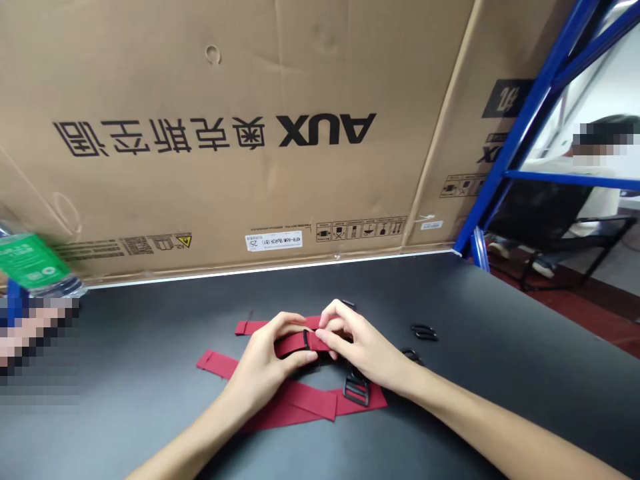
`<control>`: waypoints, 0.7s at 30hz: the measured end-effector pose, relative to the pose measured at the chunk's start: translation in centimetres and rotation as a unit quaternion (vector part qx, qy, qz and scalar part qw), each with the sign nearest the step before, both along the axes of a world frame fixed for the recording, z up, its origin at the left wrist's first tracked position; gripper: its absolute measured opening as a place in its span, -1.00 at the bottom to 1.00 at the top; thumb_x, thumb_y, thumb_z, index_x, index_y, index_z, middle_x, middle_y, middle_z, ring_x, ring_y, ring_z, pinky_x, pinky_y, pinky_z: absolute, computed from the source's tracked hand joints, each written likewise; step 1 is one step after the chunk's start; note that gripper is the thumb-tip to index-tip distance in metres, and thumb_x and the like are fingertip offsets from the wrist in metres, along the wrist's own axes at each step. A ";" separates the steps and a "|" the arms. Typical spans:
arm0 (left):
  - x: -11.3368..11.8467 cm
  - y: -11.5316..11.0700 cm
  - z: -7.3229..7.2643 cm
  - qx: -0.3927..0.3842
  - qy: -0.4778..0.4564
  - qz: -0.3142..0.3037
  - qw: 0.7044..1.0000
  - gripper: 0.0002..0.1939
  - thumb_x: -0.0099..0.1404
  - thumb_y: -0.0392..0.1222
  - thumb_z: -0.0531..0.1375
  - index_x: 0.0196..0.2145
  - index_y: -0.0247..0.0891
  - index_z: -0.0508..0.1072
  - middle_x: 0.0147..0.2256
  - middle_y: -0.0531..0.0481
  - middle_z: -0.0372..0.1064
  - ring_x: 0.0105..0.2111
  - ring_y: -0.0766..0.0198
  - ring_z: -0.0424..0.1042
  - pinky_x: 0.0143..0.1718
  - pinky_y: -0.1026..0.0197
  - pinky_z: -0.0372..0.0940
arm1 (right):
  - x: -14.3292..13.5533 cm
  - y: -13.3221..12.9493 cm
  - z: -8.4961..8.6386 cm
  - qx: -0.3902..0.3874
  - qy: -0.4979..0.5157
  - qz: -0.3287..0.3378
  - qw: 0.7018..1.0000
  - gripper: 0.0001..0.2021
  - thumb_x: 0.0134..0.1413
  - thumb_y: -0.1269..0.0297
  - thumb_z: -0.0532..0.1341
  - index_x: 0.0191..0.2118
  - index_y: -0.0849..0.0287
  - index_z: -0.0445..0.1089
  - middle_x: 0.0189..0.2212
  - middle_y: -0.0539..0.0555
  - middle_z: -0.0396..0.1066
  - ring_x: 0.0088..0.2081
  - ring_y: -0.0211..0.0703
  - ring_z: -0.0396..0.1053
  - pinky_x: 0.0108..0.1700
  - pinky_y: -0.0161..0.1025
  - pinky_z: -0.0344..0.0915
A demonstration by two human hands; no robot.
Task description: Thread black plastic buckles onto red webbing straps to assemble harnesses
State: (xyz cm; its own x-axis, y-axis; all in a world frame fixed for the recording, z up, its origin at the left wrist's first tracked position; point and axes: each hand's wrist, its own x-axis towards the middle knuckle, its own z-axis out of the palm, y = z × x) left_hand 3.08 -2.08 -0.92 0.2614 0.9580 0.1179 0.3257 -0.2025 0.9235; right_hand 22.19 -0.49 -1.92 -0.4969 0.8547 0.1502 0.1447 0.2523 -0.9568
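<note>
Both hands work on one red webbing strap (291,343) with a black buckle (307,339) threaded on it. My left hand (265,360) is closed around the strap to the left of the buckle, its thumb below. The fingertips of my right hand (353,337) pinch the strap just right of the buckle. Beneath and around the hands lie more red straps (310,400), one reaching out to the left and one behind the fingers. A black slider buckle (356,390) rests on the lower strap, below my right wrist. The fingers hide part of the held strap.
Black rings (425,332) lie on the dark table (150,373) to the right. A large cardboard box (225,187) stands along the back edge, beside a blue metal frame (520,133). At far left is a green-labelled bottle (35,263). A person (600,153) sits beyond the frame.
</note>
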 end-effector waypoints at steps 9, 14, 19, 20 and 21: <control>0.0 -0.3 0.6 0.027 0.009 -0.030 0.999 -0.69 0.13 -0.18 0.32 -0.13 -0.17 0.59 -0.15 -0.04 0.55 -0.15 0.10 0.49 -0.01 0.10 0.35 | 0.0 0.0 0.0 -0.022 0.027 0.008 0.999 -0.73 0.22 0.03 0.17 -0.30 0.12 0.19 -0.53 -0.09 0.32 -0.47 -0.27 0.24 -0.36 -0.29 0.17; 0.1 -0.3 0.5 0.050 0.006 -0.048 0.998 -0.70 0.18 -0.17 0.30 -0.10 -0.10 0.60 -0.13 -0.02 0.50 -0.13 0.12 0.47 0.02 0.11 0.33 | -0.2 0.0 0.1 -0.038 0.053 -0.002 0.998 -0.71 0.18 0.00 0.19 -0.30 0.12 0.21 -0.53 -0.07 0.33 -0.47 -0.26 0.27 -0.41 -0.31 0.18; 0.0 -0.3 0.4 0.072 0.036 -0.052 0.995 -0.69 0.19 -0.19 0.29 -0.08 -0.05 0.59 -0.16 -0.02 0.48 -0.13 0.13 0.44 0.01 0.11 0.33 | -0.2 -0.5 0.4 0.047 0.005 -0.020 0.999 -0.84 0.26 0.19 0.11 -0.33 0.11 0.20 -0.54 -0.08 0.32 -0.49 -0.28 0.24 -0.41 -0.32 0.17; 0.0 -0.2 0.3 0.075 0.043 -0.053 0.995 -0.68 0.19 -0.19 0.29 -0.07 -0.04 0.59 -0.16 -0.02 0.48 -0.13 0.12 0.44 0.01 0.11 0.33 | -0.2 -0.6 0.5 0.066 -0.011 -0.021 0.998 -0.86 0.26 0.23 0.10 -0.33 0.11 0.20 -0.53 -0.08 0.34 -0.49 -0.28 0.24 -0.40 -0.31 0.18; 0.0 -0.2 0.2 0.077 0.050 -0.055 0.994 -0.67 0.19 -0.20 0.30 -0.06 -0.04 0.58 -0.15 -0.02 0.47 -0.12 0.12 0.44 0.02 0.11 0.32 | -0.2 -0.7 0.6 0.082 -0.024 -0.021 0.996 -0.88 0.26 0.26 0.10 -0.33 0.11 0.21 -0.51 -0.06 0.37 -0.47 -0.27 0.26 -0.38 -0.31 0.19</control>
State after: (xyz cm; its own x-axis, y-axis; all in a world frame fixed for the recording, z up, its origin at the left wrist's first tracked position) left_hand 3.04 -2.28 -0.71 0.3814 0.8957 0.2287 0.3819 -0.3780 0.8434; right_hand 22.00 -1.17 -1.33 -0.4712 0.8412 0.2654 0.2038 0.3965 -0.8951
